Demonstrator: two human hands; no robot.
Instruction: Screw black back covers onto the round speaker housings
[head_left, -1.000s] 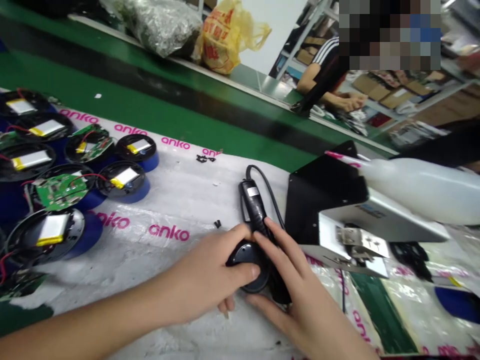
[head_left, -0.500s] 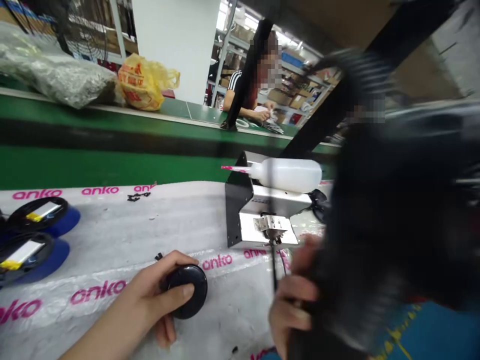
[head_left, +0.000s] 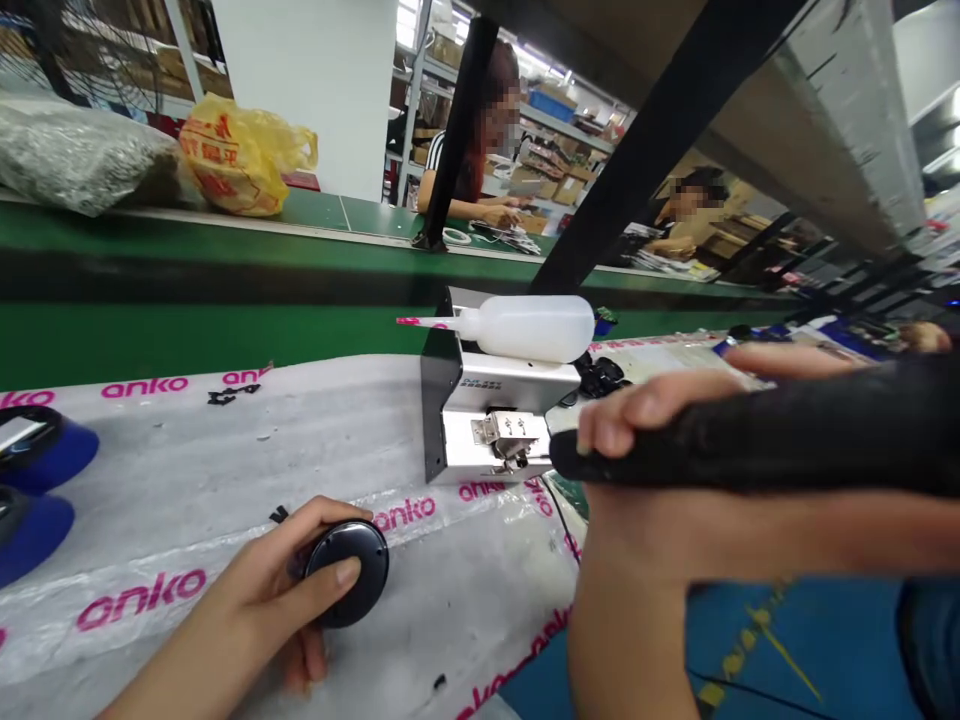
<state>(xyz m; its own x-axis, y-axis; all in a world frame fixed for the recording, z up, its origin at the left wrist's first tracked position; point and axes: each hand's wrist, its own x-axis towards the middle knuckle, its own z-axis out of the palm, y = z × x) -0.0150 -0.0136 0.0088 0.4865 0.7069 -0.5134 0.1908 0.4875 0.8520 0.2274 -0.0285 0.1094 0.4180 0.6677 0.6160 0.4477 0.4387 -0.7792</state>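
Puck (head_left: 364,590) sits in the left hand (head_left: 281,580), over the wrapped table (head_left: 337,425), nearer than the metal stand (head_left: 517,375). Probably light, stiff, a bit slick (glossy face); pinching the rim should do. Thumb lies across the face, fingers tucked behind, wrist low. Right hand (head_left: 649,405) is raised, fingers curled round one end of a black tool (head_left: 787,430), blurred and close to camera. Tool looks rigid, maybe heavier; best held round its barrel.
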